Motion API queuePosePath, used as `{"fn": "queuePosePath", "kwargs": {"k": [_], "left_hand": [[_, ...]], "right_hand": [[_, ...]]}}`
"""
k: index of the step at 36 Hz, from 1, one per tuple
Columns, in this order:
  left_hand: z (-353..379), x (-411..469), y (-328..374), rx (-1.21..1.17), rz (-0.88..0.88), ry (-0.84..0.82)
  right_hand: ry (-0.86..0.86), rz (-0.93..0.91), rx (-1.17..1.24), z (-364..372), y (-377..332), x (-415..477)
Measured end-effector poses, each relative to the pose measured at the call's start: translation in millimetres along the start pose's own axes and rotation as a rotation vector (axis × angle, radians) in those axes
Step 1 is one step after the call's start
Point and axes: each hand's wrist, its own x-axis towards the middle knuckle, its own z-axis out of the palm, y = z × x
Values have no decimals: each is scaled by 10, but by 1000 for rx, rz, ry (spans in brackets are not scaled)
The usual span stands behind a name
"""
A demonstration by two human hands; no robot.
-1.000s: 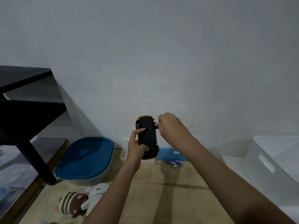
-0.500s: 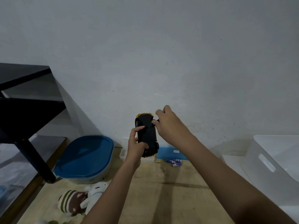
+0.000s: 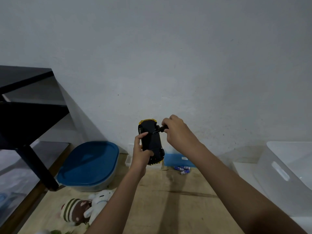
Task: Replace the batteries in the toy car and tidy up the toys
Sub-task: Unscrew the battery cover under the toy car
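Holding the car [image 3: 152, 141] belly-up in mid-air before the wall, the left hand [image 3: 141, 156] wrapped its rear half, thumb laid across the black underside. The right hand [image 3: 177, 132] pinched a short screwdriver [image 3: 160, 130] whose tip appeared set against the chassis near the front axle. The step looked like undoing the battery cover's screw. To do it well, the driver should stand square to the screw and be pressed in firmly while turning, since a small head in hard plastic probably strips easily. The left hand should brace against the twist, and the freed screw should be caught, not dropped.

The underside was matte black moulded plastic, long with rounded ends, yellow bodywork peeking round its edges. Small cylindrical batteries [image 3: 183, 169] in blue-and-white wrappers lay loose on the pale wooden floor [image 3: 168, 200] by the wall. To the left sat a tub [image 3: 87, 164] with a smooth blue lid. Soft plush toys [image 3: 84, 211] lay nearer, and a translucent white bin [image 3: 287, 166] stood on the right.
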Motion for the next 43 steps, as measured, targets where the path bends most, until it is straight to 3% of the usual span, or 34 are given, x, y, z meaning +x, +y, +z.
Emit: {"fn": "queuePosePath", "kwargs": {"k": [9, 16, 20, 26, 33, 38, 43], "left_hand": [[-15, 31, -43, 37, 21, -15], [-97, 66, -198, 47, -25, 3], [-207, 80, -394, 68, -73, 23], [-333, 29, -766, 81, -159, 28], [-335, -7, -1161, 127, -248, 10], [-237, -36, -1258, 121, -266, -42], [-256, -13, -1263, 73, -264, -96]], "right_hand": [[116, -85, 142, 55, 120, -24], [252, -46, 305, 64, 352, -189], [352, 144, 426, 321, 762, -487], [294, 726, 538, 1171, 1584, -1218], [343, 1010, 527, 1686, 1801, -1872], [235, 949, 571, 1821, 1858, -2062], [231, 812, 295, 1812, 1855, -1938]]}}
